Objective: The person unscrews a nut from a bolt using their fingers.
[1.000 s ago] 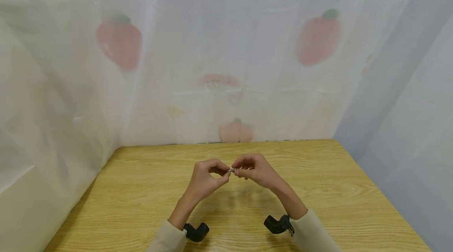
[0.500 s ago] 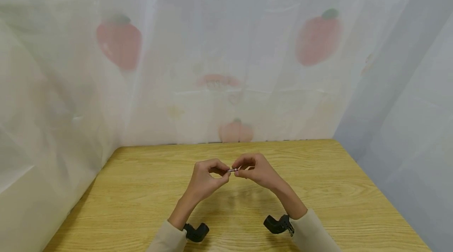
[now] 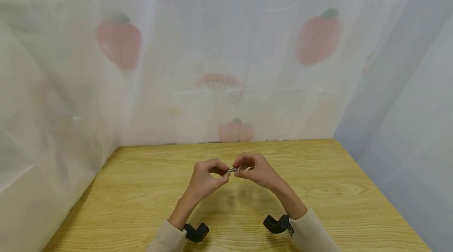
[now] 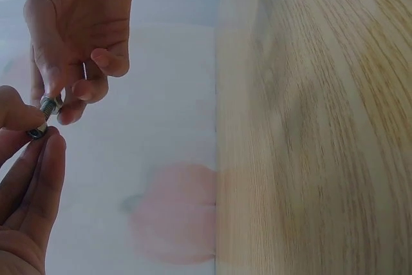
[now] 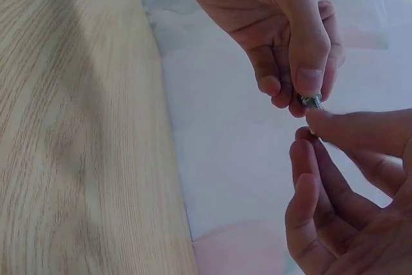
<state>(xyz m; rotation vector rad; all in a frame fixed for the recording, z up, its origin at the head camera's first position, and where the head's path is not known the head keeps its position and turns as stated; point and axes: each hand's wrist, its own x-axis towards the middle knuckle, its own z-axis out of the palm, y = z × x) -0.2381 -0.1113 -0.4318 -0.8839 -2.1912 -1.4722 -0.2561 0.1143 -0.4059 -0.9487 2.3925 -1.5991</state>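
Note:
Close over the table, my left hand pinches the head end of a small metal bolt between thumb and fingertips. Its round head shows between the left fingers in the left wrist view, with the threads pointing toward the other hand. My right hand holds its thumb and index fingertip around a small nut on the threaded end. In the right wrist view the right thumb hides the nut, while the threads show between both hands. The other right fingers curl loosely.
A wood-grain table lies under both hands. Behind it hangs a pale sheet with printed strawberries, and more sheeting encloses both sides. Black wrist devices, one on the left and one on the right, sit by the sleeves.
The right fingers have shifted slightly at the bolt's end, its index finger a little higher, and more of the metal shows than one second ago. The left hand holds still.

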